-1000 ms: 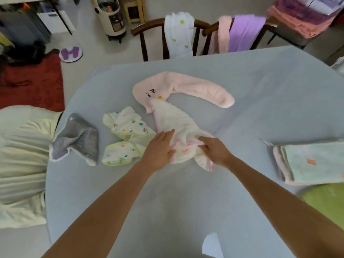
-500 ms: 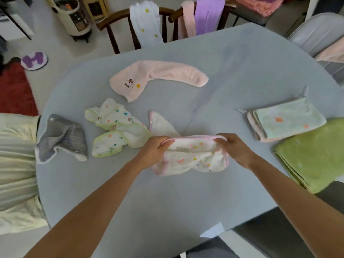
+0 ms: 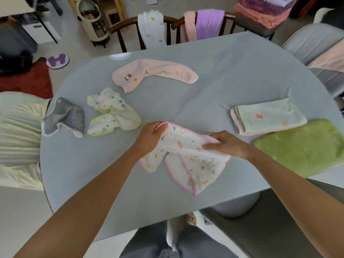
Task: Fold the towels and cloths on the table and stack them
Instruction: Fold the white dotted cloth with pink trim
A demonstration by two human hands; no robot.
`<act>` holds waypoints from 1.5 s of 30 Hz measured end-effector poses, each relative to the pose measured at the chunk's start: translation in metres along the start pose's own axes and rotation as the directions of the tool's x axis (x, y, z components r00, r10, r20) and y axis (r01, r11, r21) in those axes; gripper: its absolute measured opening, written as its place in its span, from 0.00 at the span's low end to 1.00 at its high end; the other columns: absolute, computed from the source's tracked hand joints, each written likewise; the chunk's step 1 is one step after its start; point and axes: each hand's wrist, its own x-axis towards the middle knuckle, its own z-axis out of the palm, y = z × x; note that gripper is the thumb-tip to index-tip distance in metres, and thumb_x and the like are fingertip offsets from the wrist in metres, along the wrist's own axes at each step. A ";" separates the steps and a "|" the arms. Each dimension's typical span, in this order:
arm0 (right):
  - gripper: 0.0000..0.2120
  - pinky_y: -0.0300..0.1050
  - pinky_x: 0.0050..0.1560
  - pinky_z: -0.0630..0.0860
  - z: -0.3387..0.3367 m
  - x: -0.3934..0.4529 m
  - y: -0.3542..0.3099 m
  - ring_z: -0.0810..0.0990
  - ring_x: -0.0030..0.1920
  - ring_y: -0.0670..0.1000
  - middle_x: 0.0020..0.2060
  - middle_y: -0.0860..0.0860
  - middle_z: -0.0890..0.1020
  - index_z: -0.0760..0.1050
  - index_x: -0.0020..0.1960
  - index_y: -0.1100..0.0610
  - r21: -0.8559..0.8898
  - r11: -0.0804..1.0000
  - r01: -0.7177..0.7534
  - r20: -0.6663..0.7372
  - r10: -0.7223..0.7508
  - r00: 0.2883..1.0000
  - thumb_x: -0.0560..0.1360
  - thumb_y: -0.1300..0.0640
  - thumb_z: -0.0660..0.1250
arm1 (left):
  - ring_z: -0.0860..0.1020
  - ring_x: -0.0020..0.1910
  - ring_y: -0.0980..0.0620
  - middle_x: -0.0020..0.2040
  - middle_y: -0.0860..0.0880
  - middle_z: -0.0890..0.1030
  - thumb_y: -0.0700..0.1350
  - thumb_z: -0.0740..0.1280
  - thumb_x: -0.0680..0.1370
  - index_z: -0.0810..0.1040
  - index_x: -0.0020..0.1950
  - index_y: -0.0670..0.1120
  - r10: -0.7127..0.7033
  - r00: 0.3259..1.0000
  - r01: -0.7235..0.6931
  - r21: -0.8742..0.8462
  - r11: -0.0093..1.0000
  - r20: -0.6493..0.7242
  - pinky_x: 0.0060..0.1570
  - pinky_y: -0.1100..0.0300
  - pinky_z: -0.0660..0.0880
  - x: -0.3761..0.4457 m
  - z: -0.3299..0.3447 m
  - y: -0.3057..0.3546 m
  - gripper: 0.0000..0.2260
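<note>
Bare grey-blue oval tabletop (image 3: 232, 75) open from centre toward 1 o'clock, wide enough for a hand. At 12 o'clock, blocked by long pale pink terry towel (image 3: 154, 73) lying crosswise. At 10 o'clock, crumpled white cloth with green trim (image 3: 113, 116); just beyond it at 9 o'clock, bunched grey cloth (image 3: 63, 118) at the table edge. At 3 o'clock, folded mint and pink towel stack (image 3: 268, 118), with flat green towel (image 3: 305, 148) touching or just beside it nearer the edge. Open lane between pink towel and mint stack. Near side at 6 to 8 o'clock bare, crossed only by both forearms and draped white pink-trimmed cloth (image 3: 188, 157).
</note>
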 end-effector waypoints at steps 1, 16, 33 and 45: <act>0.15 0.39 0.32 0.61 -0.001 -0.002 0.007 0.66 0.28 0.43 0.27 0.51 0.70 0.73 0.35 0.61 -0.036 0.999 0.003 -0.018 -0.004 1.000 0.72 0.51 0.72 | 0.68 0.35 0.53 0.34 0.47 0.73 0.46 0.60 0.81 0.76 0.43 0.35 -0.014 0.999 0.015 0.036 0.999 -0.028 0.36 0.59 0.66 -0.005 0.000 -0.002 0.15; 0.17 0.40 0.50 0.78 0.025 -0.049 -0.013 0.81 0.48 0.44 0.46 0.41 0.83 0.79 0.53 0.45 -0.234 0.970 0.067 0.458 0.049 0.888 0.67 0.43 0.74 | 0.78 0.48 0.50 0.49 0.44 0.81 0.36 0.56 0.79 0.80 0.49 0.42 -0.303 0.712 0.598 -0.320 0.735 0.634 0.49 0.61 0.73 -0.080 0.026 0.021 0.12; 0.14 0.42 0.33 0.74 0.013 -0.016 -0.012 0.83 0.38 0.56 0.41 0.53 0.82 0.74 0.54 0.58 -0.859 0.418 -0.297 -0.433 -0.282 0.856 0.69 0.65 0.68 | 0.79 0.53 0.42 0.54 0.44 0.80 0.41 0.59 0.78 0.74 0.64 0.48 -0.036 0.983 0.167 0.810 0.562 -0.178 0.48 0.55 0.72 -0.040 -0.036 0.010 0.16; 0.23 0.46 0.32 0.74 0.065 -0.027 -0.001 0.79 0.45 0.58 0.53 0.57 0.79 0.70 0.58 0.58 -0.937 0.303 0.175 -0.078 -0.668 0.740 0.63 0.69 0.60 | 0.79 0.32 0.47 0.45 0.49 0.84 0.35 0.70 0.60 0.83 0.44 0.45 0.365 0.903 -0.351 0.878 0.325 0.226 0.23 0.62 0.70 -0.091 -0.058 -0.046 0.15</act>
